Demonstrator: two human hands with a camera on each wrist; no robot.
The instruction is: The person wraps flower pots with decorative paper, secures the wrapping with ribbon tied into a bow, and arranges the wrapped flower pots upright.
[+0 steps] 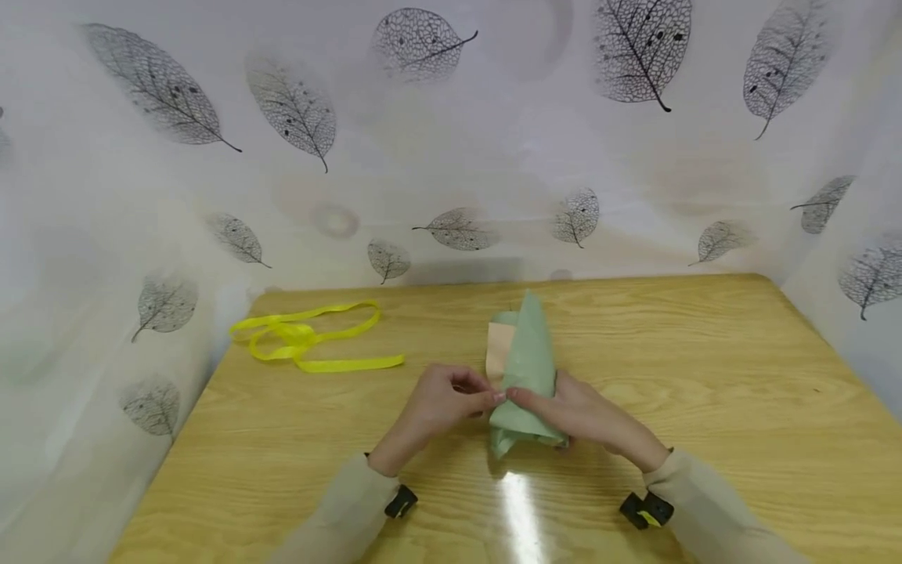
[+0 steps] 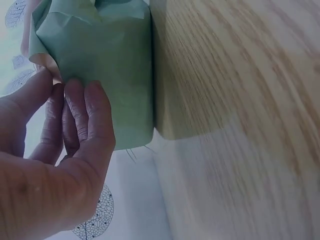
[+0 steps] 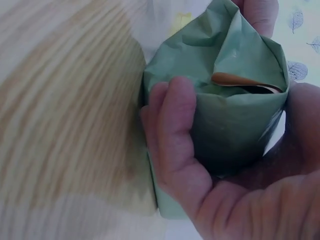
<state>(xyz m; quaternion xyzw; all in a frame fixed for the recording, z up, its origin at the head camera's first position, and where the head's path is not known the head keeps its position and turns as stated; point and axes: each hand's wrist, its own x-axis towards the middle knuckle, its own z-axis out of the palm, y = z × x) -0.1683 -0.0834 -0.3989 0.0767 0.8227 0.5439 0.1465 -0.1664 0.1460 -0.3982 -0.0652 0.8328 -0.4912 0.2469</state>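
Pale sleeves over the near part of the tabletop. Pinching an edge of the green paper wrap with left hand; gripping its right side with right hand, midway between left and right edges. Near the far-left corner, loosely looped yellow ribbon.

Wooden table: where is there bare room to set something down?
Widest on the table: right of the right hand, out to the edge. Another patch lies between the yellow ribbon and left sleeve. Crowded: the middle, where left hand and right hold the green wrapping, and the far-left corner, under the ribbon.
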